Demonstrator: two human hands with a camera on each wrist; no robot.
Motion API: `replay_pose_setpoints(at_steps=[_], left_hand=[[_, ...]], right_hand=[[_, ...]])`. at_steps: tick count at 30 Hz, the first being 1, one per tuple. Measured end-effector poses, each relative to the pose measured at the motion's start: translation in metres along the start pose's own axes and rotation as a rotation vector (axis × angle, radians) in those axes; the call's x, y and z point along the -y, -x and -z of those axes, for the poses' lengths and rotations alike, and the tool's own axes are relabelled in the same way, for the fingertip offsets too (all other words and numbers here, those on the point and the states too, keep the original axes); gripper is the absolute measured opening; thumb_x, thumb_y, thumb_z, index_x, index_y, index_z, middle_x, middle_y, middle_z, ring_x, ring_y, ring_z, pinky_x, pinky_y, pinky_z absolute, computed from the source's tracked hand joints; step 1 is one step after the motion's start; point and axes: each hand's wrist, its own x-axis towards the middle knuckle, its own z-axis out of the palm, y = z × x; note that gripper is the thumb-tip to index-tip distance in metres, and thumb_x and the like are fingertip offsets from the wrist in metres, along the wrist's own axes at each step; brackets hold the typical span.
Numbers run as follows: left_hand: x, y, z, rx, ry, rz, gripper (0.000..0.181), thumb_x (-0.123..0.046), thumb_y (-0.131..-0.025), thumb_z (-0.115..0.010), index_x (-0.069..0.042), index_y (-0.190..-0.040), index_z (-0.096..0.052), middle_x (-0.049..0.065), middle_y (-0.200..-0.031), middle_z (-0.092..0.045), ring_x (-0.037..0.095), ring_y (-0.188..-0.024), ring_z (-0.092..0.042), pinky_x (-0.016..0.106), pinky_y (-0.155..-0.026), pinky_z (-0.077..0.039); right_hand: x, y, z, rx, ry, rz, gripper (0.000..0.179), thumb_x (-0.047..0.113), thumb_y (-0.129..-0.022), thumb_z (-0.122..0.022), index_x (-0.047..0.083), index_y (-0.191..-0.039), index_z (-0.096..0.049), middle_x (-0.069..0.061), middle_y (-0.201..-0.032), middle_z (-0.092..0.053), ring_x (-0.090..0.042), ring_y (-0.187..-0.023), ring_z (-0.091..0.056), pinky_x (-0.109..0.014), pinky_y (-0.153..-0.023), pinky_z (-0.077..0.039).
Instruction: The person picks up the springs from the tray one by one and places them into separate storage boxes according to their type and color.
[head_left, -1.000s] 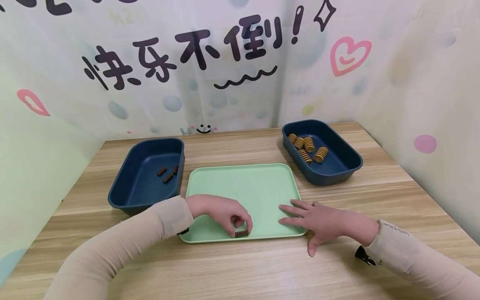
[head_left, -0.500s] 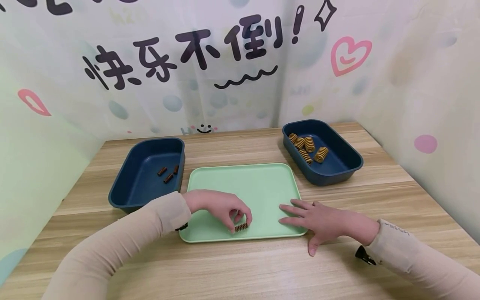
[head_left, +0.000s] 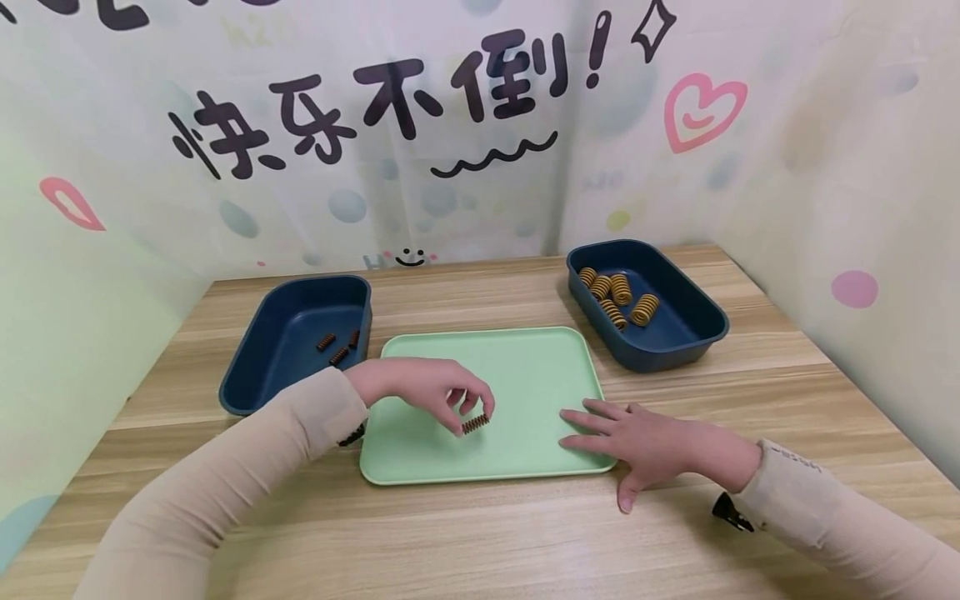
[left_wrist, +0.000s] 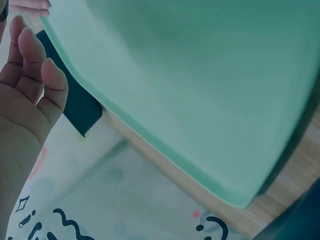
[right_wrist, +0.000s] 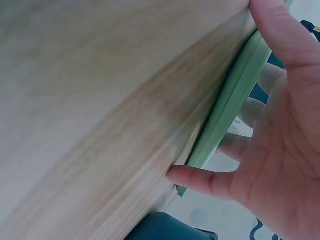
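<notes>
Between thumb and fingertip my left hand (head_left: 438, 388) pinches a small dark brown coil spring (head_left: 476, 424) by its two ends, over the pale green tray (head_left: 525, 367). In the left wrist view the left hand (left_wrist: 32, 85) shows at the left edge, and only a sliver of the spring is in sight there. My right hand (head_left: 648, 442) rests with spread fingers across the tray's right front corner, its thumb on the table. The right wrist view shows this right hand (right_wrist: 280, 130) beside the tray's green rim (right_wrist: 227, 107).
At the left stands a dark blue bin (head_left: 262, 350) holding several small brown springs (head_left: 326, 342). A second blue bin (head_left: 675, 337) at the back right holds several larger yellow springs (head_left: 644, 309). A printed curtain (head_left: 480, 208) hangs behind the wooden table (head_left: 450, 542).
My left hand has lifted the spring from near the tray's front edge and carried it back and slightly left. The right hand has stayed in place.
</notes>
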Motion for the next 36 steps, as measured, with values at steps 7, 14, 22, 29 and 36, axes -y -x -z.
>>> replay_pose_setpoints(at_steps=[7, 14, 22, 29, 36], left_hand=[[0.001, 0.011, 0.011, -0.041, 0.007, -0.011, 0.03, -0.017, -0.081, -0.071, -0.02, -0.108, -0.059, -0.003, -0.081, -0.053, 0.008, -0.069, -0.049, 0.023, -0.068, -0.044], [0.005, 0.027, 0.025, -0.092, 0.034, -0.009, 0.03, -0.016, -0.082, -0.069, -0.016, -0.11, -0.058, 0.002, -0.083, -0.055, 0.011, -0.068, -0.048, 0.025, -0.067, -0.043], [0.014, 0.053, 0.041, -0.183, 0.009, 0.051, 0.032, -0.022, -0.083, -0.069, -0.014, -0.112, -0.058, 0.001, -0.085, -0.055, 0.014, -0.071, -0.049, 0.028, -0.066, -0.043], [0.028, 0.074, 0.052, -0.276, -0.01, 0.13, 0.034, -0.021, -0.082, -0.07, -0.013, -0.113, -0.058, 0.002, -0.085, -0.055, 0.016, -0.069, -0.048, 0.027, -0.064, -0.042], [0.045, 0.096, 0.06, -0.345, 0.034, 0.164, 0.037, -0.021, -0.081, -0.07, -0.008, -0.114, -0.057, 0.001, -0.082, -0.054, 0.017, -0.067, -0.046, 0.026, -0.062, -0.042]], right_hand=[[0.0, 0.0, 0.0, 0.002, 0.002, -0.001, 0.095, 0.065, -0.062, -0.059, 0.022, -0.142, -0.033, -0.009, -0.152, -0.018, -0.041, -0.134, -0.019, -0.068, -0.086, -0.033], [-0.001, 0.0, 0.0, 0.01, 0.001, -0.005, 0.095, 0.066, -0.063, -0.057, 0.023, -0.143, -0.032, -0.009, -0.152, -0.016, -0.041, -0.134, -0.019, -0.067, -0.086, -0.033], [0.0, 0.001, 0.0, 0.002, 0.017, 0.005, 0.094, 0.066, -0.063, -0.058, 0.021, -0.143, -0.033, -0.01, -0.152, -0.018, -0.041, -0.134, -0.021, -0.066, -0.086, -0.035], [0.0, 0.0, 0.0, -0.006, 0.017, 0.011, 0.095, 0.066, -0.063, -0.057, 0.021, -0.143, -0.033, -0.011, -0.151, -0.018, -0.042, -0.133, -0.021, -0.066, -0.085, -0.035], [-0.001, 0.0, -0.001, 0.0, 0.015, 0.008, 0.095, 0.067, -0.063, -0.056, 0.022, -0.143, -0.033, -0.01, -0.152, -0.017, -0.042, -0.134, -0.021, -0.066, -0.085, -0.034]])
